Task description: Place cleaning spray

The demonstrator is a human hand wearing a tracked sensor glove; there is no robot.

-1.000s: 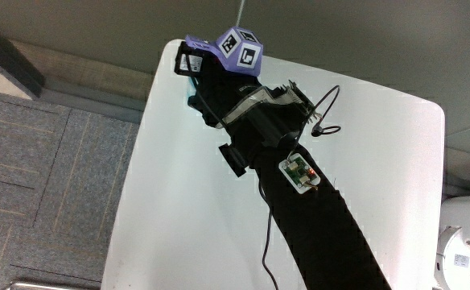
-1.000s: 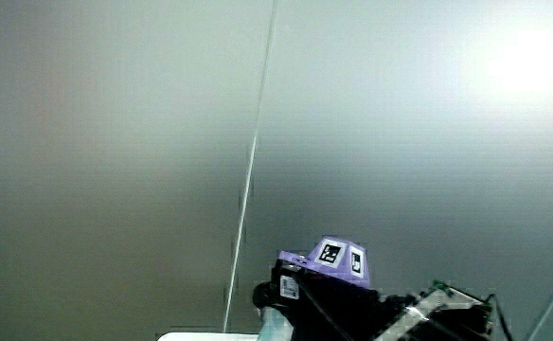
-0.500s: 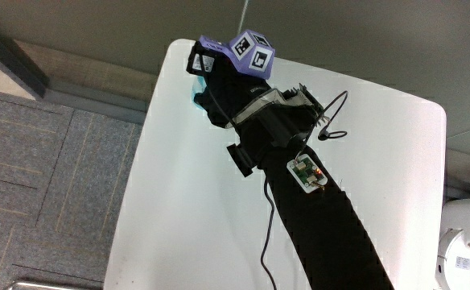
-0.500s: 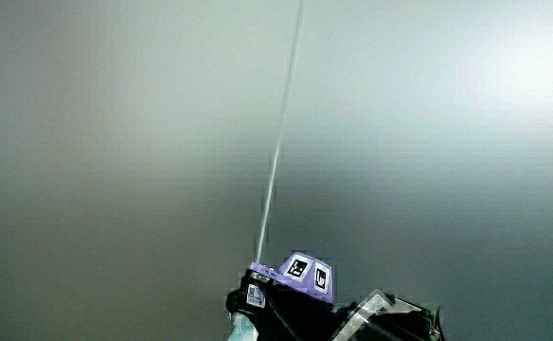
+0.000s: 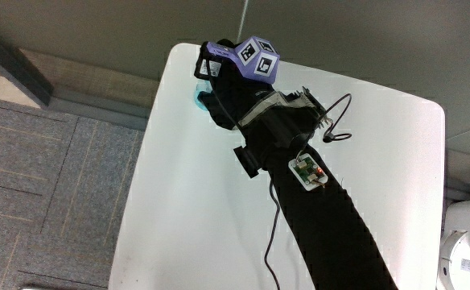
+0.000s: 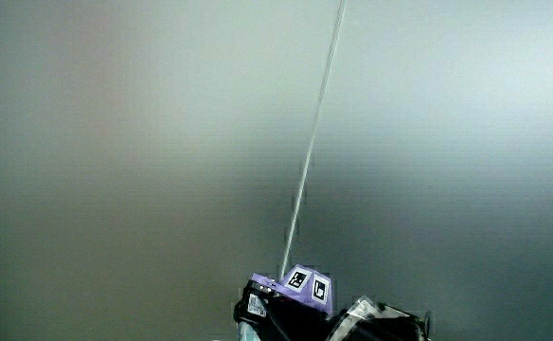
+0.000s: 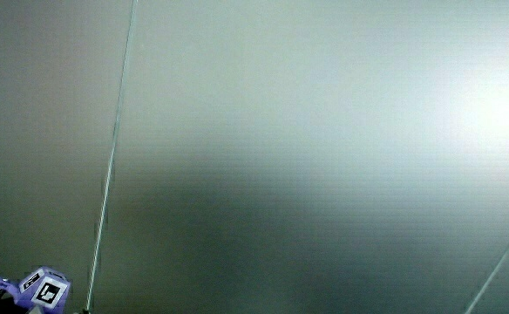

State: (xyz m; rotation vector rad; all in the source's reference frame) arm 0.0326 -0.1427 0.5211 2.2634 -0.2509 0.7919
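Well, we see the black gloved hand (image 5: 225, 90) over a little blue-green cleaning spray (image 5: 196, 98), right by the corner edge of the white table (image 5: 380, 161); we cannot tell if the hand grips it; the side views show mostly pale wall; let go this close to the edge, the spray could tip and fall off.

white smooth counter (image 5: 364, 153) w/ a faint sheen, looks like laminate or plastic. black glove on the hand (image 5: 227, 93) is matt cloth; forearm sleeve same matt black fabric. purple patterned cube (image 5: 255, 58) looks like hard matt plastic w/ printed black-white faces. pale teal cleaning spray (image 5: 198, 98), only a bit showing under the hand, looks like smooth plastic. grey carpet-tile floor (image 5: 50, 177) is rough, matt. both side views: mostly a pale, smooth, matt wall (image 6: 144, 142).
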